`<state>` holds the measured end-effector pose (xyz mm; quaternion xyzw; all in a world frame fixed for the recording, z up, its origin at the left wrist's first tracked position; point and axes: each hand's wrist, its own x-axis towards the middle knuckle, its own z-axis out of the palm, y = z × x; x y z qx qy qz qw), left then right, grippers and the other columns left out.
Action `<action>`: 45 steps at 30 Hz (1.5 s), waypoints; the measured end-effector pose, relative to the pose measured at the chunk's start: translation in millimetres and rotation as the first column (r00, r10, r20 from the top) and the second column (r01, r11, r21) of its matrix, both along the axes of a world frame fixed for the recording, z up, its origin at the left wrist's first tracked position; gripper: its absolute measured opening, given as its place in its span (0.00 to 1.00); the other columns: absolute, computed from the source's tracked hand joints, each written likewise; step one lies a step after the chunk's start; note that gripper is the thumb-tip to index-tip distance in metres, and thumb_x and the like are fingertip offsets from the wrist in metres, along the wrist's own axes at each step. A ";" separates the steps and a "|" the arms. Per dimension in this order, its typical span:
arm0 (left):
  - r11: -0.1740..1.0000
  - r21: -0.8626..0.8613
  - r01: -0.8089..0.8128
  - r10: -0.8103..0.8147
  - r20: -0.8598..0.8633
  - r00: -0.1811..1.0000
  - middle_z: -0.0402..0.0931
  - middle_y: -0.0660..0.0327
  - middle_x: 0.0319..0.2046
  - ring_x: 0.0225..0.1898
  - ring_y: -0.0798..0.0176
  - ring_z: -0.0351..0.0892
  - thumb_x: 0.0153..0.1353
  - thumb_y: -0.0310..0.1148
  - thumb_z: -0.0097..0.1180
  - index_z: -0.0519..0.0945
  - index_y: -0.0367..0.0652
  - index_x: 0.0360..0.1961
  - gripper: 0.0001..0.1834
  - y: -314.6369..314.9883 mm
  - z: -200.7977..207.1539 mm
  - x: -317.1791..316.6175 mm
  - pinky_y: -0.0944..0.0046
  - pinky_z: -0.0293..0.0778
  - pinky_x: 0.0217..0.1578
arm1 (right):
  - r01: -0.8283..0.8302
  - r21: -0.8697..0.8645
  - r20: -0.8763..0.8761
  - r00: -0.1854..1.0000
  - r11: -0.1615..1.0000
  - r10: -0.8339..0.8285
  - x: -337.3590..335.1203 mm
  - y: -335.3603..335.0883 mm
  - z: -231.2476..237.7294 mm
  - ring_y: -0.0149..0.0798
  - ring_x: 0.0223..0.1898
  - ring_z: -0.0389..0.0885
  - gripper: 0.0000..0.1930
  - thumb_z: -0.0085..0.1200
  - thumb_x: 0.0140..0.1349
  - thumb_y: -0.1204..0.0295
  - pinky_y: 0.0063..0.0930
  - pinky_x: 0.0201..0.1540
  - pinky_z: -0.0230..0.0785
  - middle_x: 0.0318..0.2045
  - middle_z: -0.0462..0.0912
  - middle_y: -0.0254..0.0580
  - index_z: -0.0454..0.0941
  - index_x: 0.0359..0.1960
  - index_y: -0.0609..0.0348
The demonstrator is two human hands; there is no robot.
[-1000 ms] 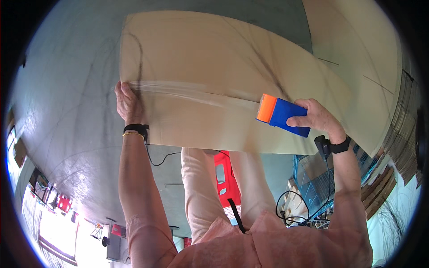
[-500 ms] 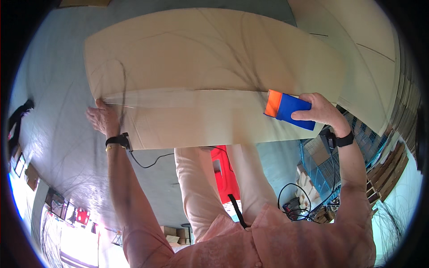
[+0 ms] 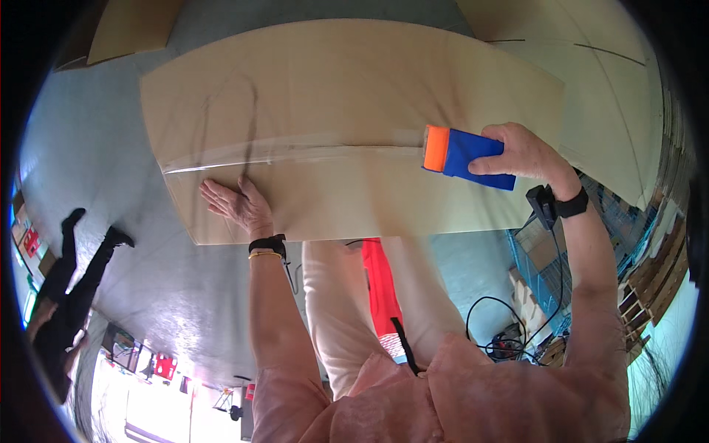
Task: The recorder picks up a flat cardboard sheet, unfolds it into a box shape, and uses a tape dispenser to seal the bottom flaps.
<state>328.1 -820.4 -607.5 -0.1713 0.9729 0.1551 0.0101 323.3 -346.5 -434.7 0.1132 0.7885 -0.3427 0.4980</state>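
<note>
A wide cardboard box (image 3: 354, 81) spans the middle of the view, with a seam running across it. Clear packing tape (image 3: 221, 166) lies along that seam from the left edge toward the right. My right hand (image 3: 517, 156) grips a blue and orange tape dispenser (image 3: 467, 156), its orange end on the seam right of centre. Flat on the cardboard below the tape, my left hand (image 3: 240, 207) has its fingers stretched out and holds nothing.
Folded cardboard (image 3: 591, 96) and stacked sheets stand at the right, above a blue wire cage (image 3: 550, 258) and loose black cable (image 3: 491, 325). Another carton (image 3: 133, 29) is at the upper left. A person in dark trousers (image 3: 66, 295) is at the far left. Something red (image 3: 382, 288) shows between my legs.
My left hand has left the box's left edge and moved right onto the panel. My right hand and the tape dispenser have shifted slightly left and up in view. Another person appears at left.
</note>
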 end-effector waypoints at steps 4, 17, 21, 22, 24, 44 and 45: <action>0.898 0.419 -0.133 0.132 0.030 0.991 0.44 0.45 0.74 0.75 0.43 0.38 0.67 0.56 0.44 0.46 0.34 0.73 0.46 11.0 21.8 -12.7 0.45 0.40 0.73 | -0.003 -0.027 -0.002 1.000 1.000 0.003 6.7 3.6 -3.8 0.41 0.32 0.82 0.35 0.65 0.45 0.45 0.30 0.40 0.74 0.30 0.85 0.48 0.82 0.42 0.67; 0.982 0.176 -0.067 0.065 0.015 0.998 0.40 0.39 0.72 0.74 0.42 0.41 0.69 0.49 0.44 0.50 0.29 0.70 0.40 -13.9 5.3 -10.0 0.51 0.48 0.71 | 0.060 0.021 0.002 0.998 0.998 -0.060 13.7 2.7 -4.0 0.31 0.32 0.82 0.26 0.67 0.48 0.55 0.25 0.39 0.74 0.30 0.84 0.42 0.82 0.39 0.67; 0.988 0.150 -0.024 0.033 -0.056 0.998 0.57 0.37 0.65 0.70 0.42 0.52 0.69 0.43 0.45 0.65 0.27 0.62 0.30 -19.3 -1.1 -12.0 0.50 0.55 0.67 | 0.083 0.009 0.026 0.996 0.997 -0.083 22.3 3.9 -15.3 0.32 0.32 0.82 0.25 0.66 0.47 0.56 0.26 0.39 0.74 0.30 0.84 0.42 0.82 0.38 0.67; 0.989 0.146 -0.028 0.037 -0.058 0.998 0.57 0.37 0.65 0.70 0.42 0.52 0.69 0.43 0.45 0.65 0.27 0.62 0.30 -24.8 -1.8 -16.7 0.50 0.55 0.67 | 0.079 0.005 0.025 0.997 0.997 -0.079 24.5 5.7 -16.5 0.32 0.32 0.82 0.25 0.66 0.47 0.56 0.26 0.39 0.74 0.30 0.84 0.42 0.82 0.38 0.67; 0.976 0.168 -0.136 0.137 0.006 0.990 0.69 0.40 0.54 0.61 0.45 0.62 0.67 0.42 0.47 0.74 0.29 0.51 0.24 -31.6 -2.2 -25.3 0.50 0.61 0.61 | 0.129 0.014 0.027 0.991 0.992 -0.130 31.0 11.4 -18.7 0.33 0.32 0.81 0.25 0.67 0.47 0.56 0.26 0.39 0.74 0.30 0.84 0.42 0.82 0.39 0.68; -0.331 0.769 -0.548 0.063 0.597 0.800 0.76 0.48 0.55 0.57 0.50 0.76 0.75 0.41 0.42 0.73 0.34 0.55 0.20 -8.3 -41.0 -37.4 0.48 0.71 0.62 | 0.267 -0.015 0.108 0.958 0.964 -0.264 29.9 8.8 -17.2 0.29 0.32 0.78 0.26 0.68 0.45 0.55 0.23 0.39 0.71 0.28 0.81 0.36 0.80 0.37 0.67; -0.400 0.782 -0.479 0.061 0.544 0.837 0.75 0.48 0.57 0.60 0.49 0.74 0.75 0.41 0.41 0.72 0.34 0.57 0.21 -4.4 -42.1 -37.5 0.47 0.68 0.65 | 0.245 0.000 0.106 0.964 0.970 -0.243 29.1 7.2 -18.0 0.29 0.32 0.78 0.26 0.68 0.45 0.55 0.23 0.40 0.71 0.29 0.81 0.36 0.80 0.38 0.67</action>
